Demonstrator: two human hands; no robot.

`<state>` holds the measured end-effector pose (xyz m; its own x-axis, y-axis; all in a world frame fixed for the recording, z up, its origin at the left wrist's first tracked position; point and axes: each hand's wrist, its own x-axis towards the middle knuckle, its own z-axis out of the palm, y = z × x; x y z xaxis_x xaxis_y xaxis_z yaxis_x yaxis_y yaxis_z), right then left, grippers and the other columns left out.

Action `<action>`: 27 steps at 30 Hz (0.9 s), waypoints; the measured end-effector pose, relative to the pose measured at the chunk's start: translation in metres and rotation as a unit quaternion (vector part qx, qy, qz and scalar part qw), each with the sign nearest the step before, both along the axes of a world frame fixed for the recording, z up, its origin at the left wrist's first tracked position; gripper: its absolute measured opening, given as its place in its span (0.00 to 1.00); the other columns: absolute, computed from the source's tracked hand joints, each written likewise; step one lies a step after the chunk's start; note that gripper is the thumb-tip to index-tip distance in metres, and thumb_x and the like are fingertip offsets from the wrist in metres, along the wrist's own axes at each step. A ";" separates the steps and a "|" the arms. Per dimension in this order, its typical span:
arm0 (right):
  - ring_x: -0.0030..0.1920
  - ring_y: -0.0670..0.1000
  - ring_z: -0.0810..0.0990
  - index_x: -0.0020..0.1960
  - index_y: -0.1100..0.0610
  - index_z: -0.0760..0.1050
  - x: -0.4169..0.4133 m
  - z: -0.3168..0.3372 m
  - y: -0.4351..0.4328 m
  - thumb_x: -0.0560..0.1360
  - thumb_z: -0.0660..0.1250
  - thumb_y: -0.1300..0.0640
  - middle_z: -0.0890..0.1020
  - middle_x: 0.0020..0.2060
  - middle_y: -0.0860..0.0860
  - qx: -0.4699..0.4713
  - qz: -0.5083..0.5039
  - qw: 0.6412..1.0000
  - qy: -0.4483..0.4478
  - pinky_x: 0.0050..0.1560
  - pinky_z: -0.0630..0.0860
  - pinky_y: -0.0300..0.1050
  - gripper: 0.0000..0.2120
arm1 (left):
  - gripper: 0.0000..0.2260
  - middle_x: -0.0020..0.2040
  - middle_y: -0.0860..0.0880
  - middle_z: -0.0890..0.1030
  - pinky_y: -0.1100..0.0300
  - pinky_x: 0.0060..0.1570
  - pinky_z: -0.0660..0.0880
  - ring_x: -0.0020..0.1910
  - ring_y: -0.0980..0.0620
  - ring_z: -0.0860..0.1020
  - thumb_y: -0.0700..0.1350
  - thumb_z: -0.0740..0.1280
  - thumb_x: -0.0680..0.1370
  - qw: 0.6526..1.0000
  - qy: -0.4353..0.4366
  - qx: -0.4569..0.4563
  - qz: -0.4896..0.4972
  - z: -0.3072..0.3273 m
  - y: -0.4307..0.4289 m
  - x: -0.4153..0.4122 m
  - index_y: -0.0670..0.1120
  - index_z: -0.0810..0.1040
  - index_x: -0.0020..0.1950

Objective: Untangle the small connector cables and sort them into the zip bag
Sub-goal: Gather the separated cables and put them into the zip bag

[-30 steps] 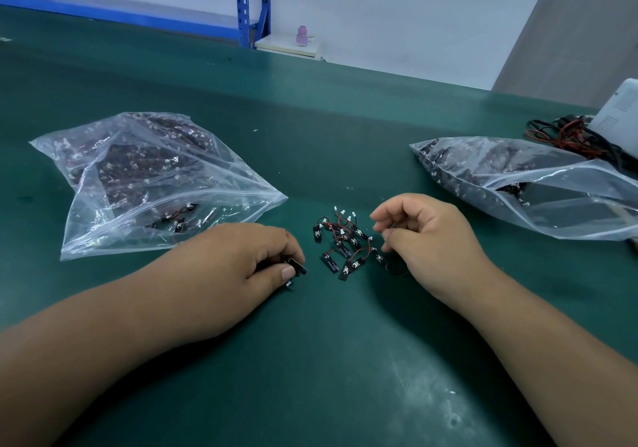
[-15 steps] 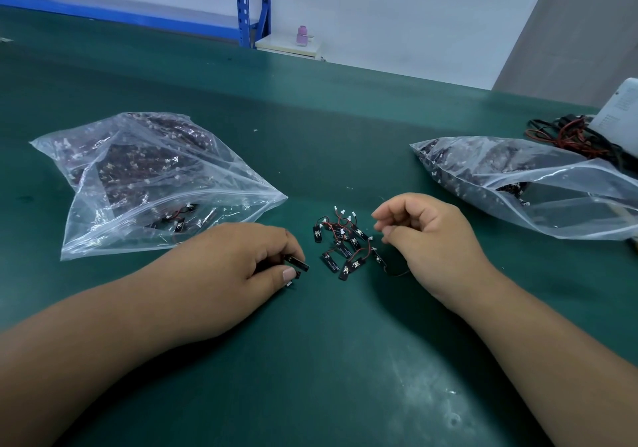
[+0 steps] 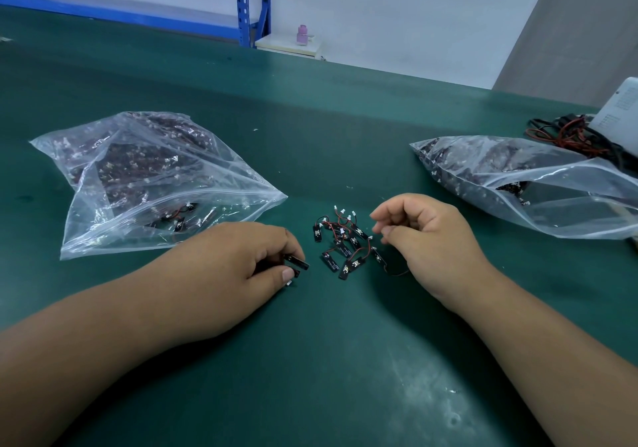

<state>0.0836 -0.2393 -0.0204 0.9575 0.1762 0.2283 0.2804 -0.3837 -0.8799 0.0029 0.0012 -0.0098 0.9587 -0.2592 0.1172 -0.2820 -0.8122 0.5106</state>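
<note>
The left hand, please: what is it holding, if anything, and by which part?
The left hand pinches a small black rectangular connector by one end, between thumb and fingers.

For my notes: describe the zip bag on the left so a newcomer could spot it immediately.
On the green table, look beyond the left hand, left of the loose cable tangle. The clear zip bag lies there, its corner pointing toward the tangle. Unlike the other bag, it has no heap of red and black wires behind it.

Glossy clear plastic zip bag [image 3: 165, 184], matt green table [image 3: 328, 360] — scuffed
</note>
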 end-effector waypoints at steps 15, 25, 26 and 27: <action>0.36 0.43 0.79 0.41 0.50 0.82 0.000 -0.002 0.000 0.72 0.65 0.74 0.84 0.36 0.48 0.008 0.003 1.000 0.006 0.40 0.77 0.35 0.19 | 0.08 0.49 0.69 0.77 0.68 0.45 0.72 0.50 0.67 0.75 0.56 0.63 0.75 1.000 -0.017 0.009 -0.008 -0.003 0.002 0.002 0.63 0.76 0.53; 0.37 0.44 0.79 0.40 0.50 0.82 0.000 -0.001 -0.001 0.72 0.64 0.75 0.84 0.37 0.49 0.021 0.029 0.999 0.001 0.41 0.76 0.36 0.20 | 0.07 0.50 0.69 0.77 0.66 0.46 0.73 0.50 0.67 0.75 0.56 0.63 0.76 0.999 -0.027 0.014 -0.015 -0.005 0.003 0.003 0.63 0.75 0.53; 0.37 0.44 0.78 0.40 0.50 0.82 -0.001 -0.001 -0.002 0.72 0.64 0.75 0.84 0.37 0.49 0.025 0.038 0.999 -0.004 0.41 0.76 0.35 0.20 | 0.06 0.49 0.69 0.77 0.67 0.46 0.73 0.50 0.67 0.75 0.56 0.63 0.76 0.999 -0.028 0.015 -0.016 -0.005 0.003 0.003 0.63 0.75 0.53; 0.37 0.44 0.78 0.40 0.50 0.82 -0.002 0.000 -0.001 0.72 0.64 0.76 0.84 0.37 0.49 0.028 0.046 0.999 -0.009 0.40 0.76 0.34 0.21 | 0.07 0.49 0.69 0.77 0.67 0.46 0.73 0.50 0.67 0.75 0.56 0.63 0.76 0.999 -0.027 0.016 -0.017 -0.005 0.003 0.003 0.63 0.75 0.53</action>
<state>0.0812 -0.2408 -0.0208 0.9334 0.2500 0.2575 0.3286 -0.3065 -0.8934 0.0058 0.0040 -0.0144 0.9417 -0.2955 0.1607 -0.3363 -0.8171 0.4683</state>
